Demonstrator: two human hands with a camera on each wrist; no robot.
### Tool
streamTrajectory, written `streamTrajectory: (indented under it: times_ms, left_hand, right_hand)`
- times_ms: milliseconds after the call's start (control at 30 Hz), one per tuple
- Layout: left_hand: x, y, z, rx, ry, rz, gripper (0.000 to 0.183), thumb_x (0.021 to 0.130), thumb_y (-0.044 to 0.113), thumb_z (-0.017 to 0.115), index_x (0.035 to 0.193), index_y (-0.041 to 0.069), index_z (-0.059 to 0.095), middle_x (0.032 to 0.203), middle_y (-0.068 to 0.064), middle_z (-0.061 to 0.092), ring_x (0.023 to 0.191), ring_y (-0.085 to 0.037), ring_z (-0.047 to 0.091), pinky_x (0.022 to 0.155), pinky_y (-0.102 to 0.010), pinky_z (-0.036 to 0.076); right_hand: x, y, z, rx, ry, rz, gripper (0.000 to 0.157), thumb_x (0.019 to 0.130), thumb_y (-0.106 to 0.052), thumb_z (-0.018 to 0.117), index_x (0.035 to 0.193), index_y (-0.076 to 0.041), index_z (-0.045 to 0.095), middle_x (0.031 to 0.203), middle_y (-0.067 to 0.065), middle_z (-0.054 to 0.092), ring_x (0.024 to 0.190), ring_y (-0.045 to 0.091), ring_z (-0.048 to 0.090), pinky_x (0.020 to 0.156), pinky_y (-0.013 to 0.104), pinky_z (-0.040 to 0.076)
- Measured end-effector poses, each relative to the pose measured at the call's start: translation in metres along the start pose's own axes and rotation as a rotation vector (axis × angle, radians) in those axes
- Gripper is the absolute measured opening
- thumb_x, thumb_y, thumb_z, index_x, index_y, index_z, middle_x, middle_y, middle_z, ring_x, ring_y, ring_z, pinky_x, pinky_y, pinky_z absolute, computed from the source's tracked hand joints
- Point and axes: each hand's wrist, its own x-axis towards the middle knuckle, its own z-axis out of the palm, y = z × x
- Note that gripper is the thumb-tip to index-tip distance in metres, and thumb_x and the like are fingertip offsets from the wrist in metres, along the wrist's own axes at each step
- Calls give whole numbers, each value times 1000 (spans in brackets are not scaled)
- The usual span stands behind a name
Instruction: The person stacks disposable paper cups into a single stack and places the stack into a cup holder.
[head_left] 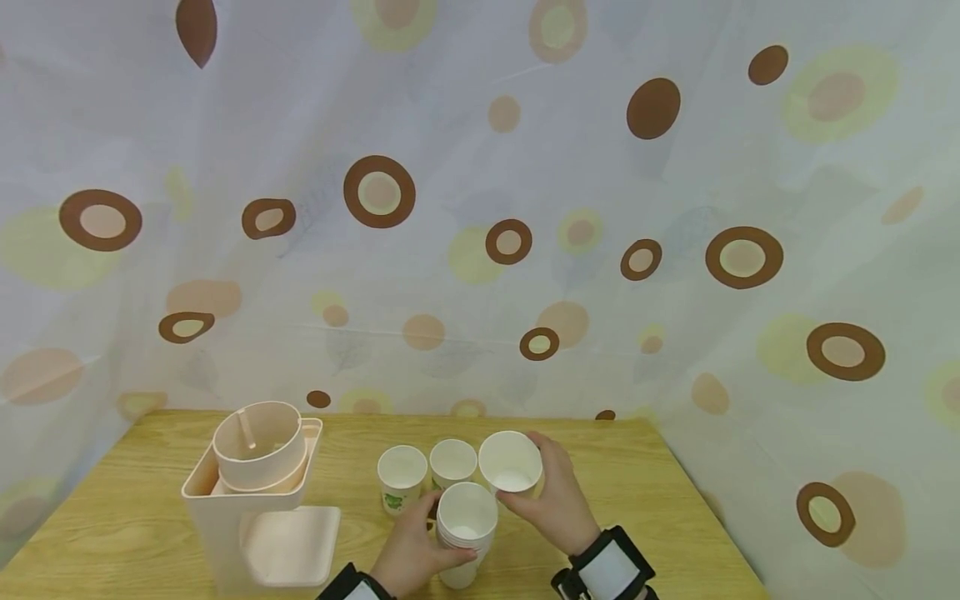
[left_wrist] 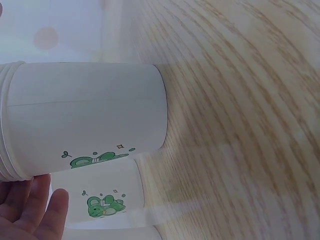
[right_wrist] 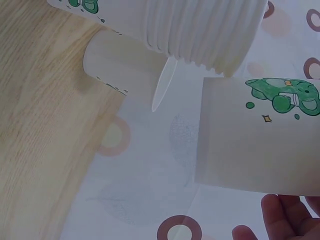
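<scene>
My left hand (head_left: 412,546) grips a stack of nested white paper cups (head_left: 467,510), fingers on one side and thumb on the other. In the left wrist view this stack (left_wrist: 85,110) stands upright on the table, a green cartoon print low on its side. My right hand (head_left: 558,498) holds a single paper cup (head_left: 510,461), raised beside the stack's rims. The right wrist view shows this cup (right_wrist: 260,135) clear of the wood, with fingers (right_wrist: 280,220) along its side. Two more paper cups, one at left (head_left: 402,475) and one at centre (head_left: 453,458), stand upright just behind.
To the left stands a cream plastic bin (head_left: 247,503) with a round cream container (head_left: 258,446) set in its top. A flat cream tray-like piece (head_left: 296,546) adjoins its base. Patterned cloth (head_left: 450,292) hangs behind and beside the wooden table (head_left: 637,533).
</scene>
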Motion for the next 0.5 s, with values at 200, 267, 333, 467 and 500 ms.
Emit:
streamTrajectory:
  times_ms: [200,267,333,467,500]
  left_hand:
    - [0,-1,0,-2,-8,0,79,63,35,82,125,-3,51,111,-14,63,99,-24,54,82,-45,45]
    - [0,-1,0,-4,-11,0,78,64,35,82,125,-3,51,112,-14,63,99,-25,54,81,-46,45]
    - [0,-1,0,-5,-13,1,78,64,35,82,125,-3,51,113,-15,63,99,-25,54,81,-46,46]
    - [0,0,-1,-13,-19,-4,78,64,34,82,125,-3,50,113,-15,63,100,-25,54,81,-46,46]
    - [0,0,-1,-15,-20,-4,78,64,34,82,125,-3,50,114,-15,63,100,-25,54,81,-47,46]
  right_hand:
    - [0,-3,-1,-4,6,-19,76,62,-18,83,123,9,48,119,25,54,109,38,47,88,61,43]
    - [0,-4,-2,0,5,-20,76,62,-19,83,124,8,48,119,25,53,109,37,48,88,60,43]
    - [0,-6,-2,1,6,-25,76,61,-19,83,124,8,48,120,25,53,109,37,48,88,60,43]
    - [-1,-10,-3,11,18,-29,74,61,-16,83,122,7,49,118,24,54,107,35,48,86,58,44]
    - [-1,-11,-2,13,24,-29,74,60,-15,83,122,7,49,117,23,54,106,34,49,86,58,44]
